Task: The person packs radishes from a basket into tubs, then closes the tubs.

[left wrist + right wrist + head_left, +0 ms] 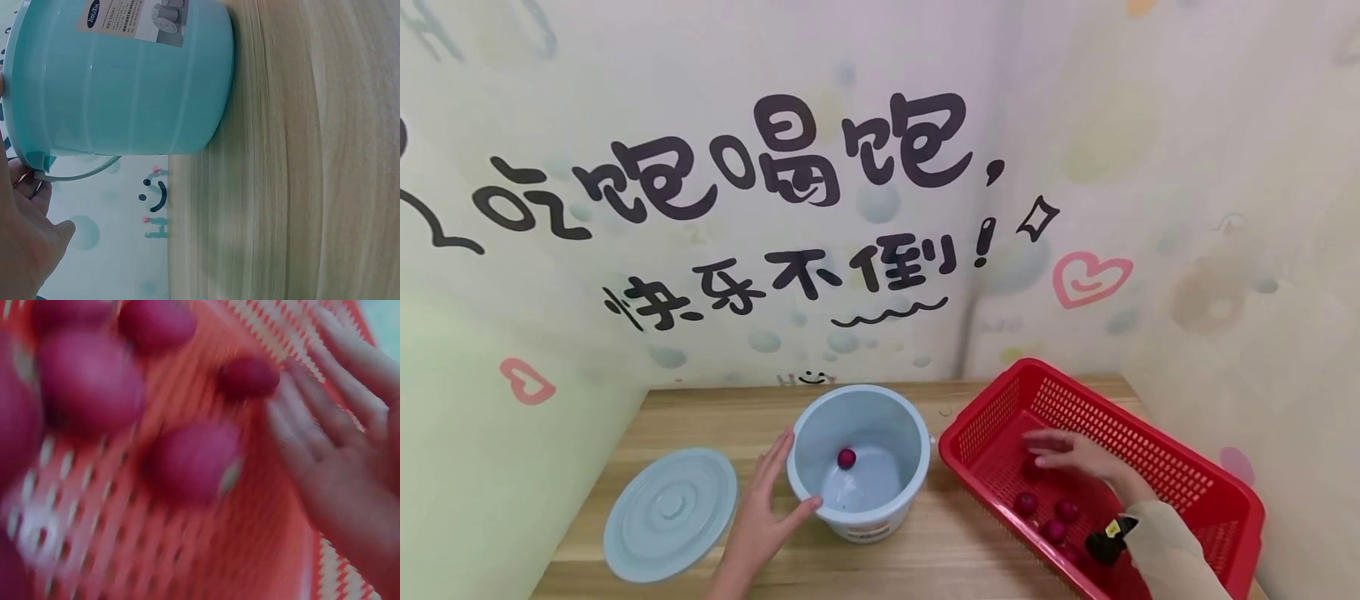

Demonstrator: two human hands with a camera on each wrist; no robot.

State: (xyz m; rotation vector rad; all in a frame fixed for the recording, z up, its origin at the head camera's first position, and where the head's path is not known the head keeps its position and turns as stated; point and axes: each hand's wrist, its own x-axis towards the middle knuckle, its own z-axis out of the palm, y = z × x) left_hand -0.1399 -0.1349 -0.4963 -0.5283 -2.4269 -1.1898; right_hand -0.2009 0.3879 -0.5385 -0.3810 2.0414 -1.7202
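- Wood-grain tabletop [940, 546], across the bottom of the frame, carrying everything below.
- Red perforated basket [1105, 408], lower right, set at a slant; several round dark-red pieces [1055, 531] lie on its floor, most toward the near side.
- Pale blue pail [887, 425], lower centre, upright and uncovered (a printed label shows on its outside).
- Pale blue lid [672, 514], lower left, lying on the tabletop beside the pail, knob up.
- Left hand [767, 512], left of the pail; its grip is spread wide, fingers and thumb at the rim, not closed round it.
- Right hand [1078, 460], inside the basket; its grip is loose, fingers extended beside a round piece, holding nothing.
- Single dark-red piece [846, 458], the pail's only visible content, on its floor left of middle.
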